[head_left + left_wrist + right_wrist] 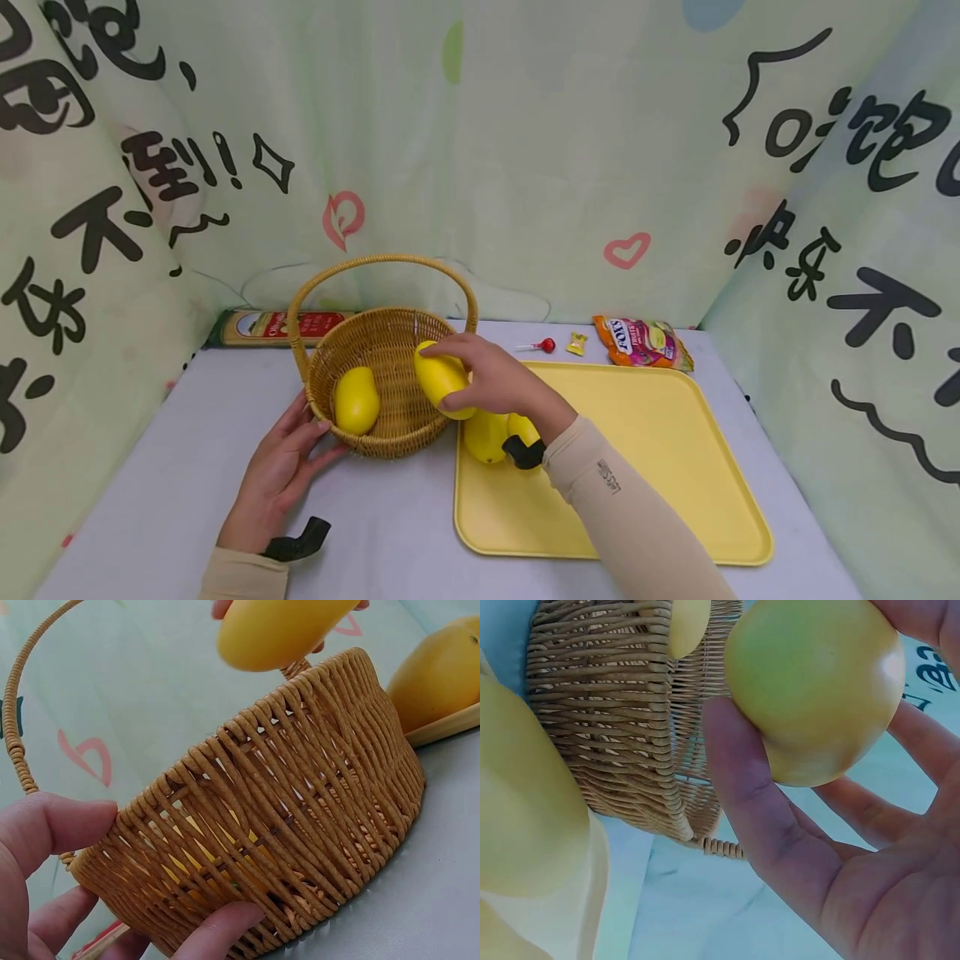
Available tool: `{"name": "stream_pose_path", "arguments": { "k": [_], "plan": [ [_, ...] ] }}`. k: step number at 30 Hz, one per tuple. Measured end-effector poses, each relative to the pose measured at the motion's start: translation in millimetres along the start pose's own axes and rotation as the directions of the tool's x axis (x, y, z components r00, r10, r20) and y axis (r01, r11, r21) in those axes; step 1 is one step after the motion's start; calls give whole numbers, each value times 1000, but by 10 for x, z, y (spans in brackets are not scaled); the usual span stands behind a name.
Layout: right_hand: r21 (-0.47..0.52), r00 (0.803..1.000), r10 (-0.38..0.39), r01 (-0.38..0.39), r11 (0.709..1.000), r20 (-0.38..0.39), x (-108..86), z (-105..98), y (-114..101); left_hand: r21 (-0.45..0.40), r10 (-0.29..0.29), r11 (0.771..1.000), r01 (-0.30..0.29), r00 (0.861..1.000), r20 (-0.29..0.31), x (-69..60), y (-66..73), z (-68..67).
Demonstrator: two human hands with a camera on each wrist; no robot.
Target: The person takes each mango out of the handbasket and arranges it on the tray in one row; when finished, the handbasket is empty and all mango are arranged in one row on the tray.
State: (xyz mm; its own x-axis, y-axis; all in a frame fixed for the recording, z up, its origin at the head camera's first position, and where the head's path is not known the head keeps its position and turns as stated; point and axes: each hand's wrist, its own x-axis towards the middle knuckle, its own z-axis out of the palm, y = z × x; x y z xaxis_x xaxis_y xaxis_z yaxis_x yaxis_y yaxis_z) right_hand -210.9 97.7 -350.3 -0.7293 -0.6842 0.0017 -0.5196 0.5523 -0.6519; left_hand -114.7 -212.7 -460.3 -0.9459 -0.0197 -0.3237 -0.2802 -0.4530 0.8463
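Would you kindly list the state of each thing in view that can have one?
Basket: upright, one mango inside
Held mango: raised at the basket's right rim
Right hand: gripping that mango
Left hand: touching the basket
Tray: flat, two mangoes on it
Lollipop: lying down
Candy: apparently wrapped
Bag: lying; sealed or not, cannot tell
Pack: lying, partly hidden

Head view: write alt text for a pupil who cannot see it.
A person's right hand holds a yellow fruit above the right side of a wicker basket, left hand against its left side. One fruit lies inside; two more rest on a yellow tray.
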Motion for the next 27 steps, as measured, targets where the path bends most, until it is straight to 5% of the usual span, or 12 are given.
{"name": "stream_pose_path", "arguments": {
  "k": [20, 27],
  "plan": [
    [205, 985, 71, -38, 978, -158, -772, -106, 286, 5, -2, 1000, 2, 1000, -12, 3, -2, -11],
    [295, 966, 159, -94, 951, -204, -1070, -128, 390, 7, -5, 1000, 5, 1000, -30, -2, -4, -1]
  ]
}}
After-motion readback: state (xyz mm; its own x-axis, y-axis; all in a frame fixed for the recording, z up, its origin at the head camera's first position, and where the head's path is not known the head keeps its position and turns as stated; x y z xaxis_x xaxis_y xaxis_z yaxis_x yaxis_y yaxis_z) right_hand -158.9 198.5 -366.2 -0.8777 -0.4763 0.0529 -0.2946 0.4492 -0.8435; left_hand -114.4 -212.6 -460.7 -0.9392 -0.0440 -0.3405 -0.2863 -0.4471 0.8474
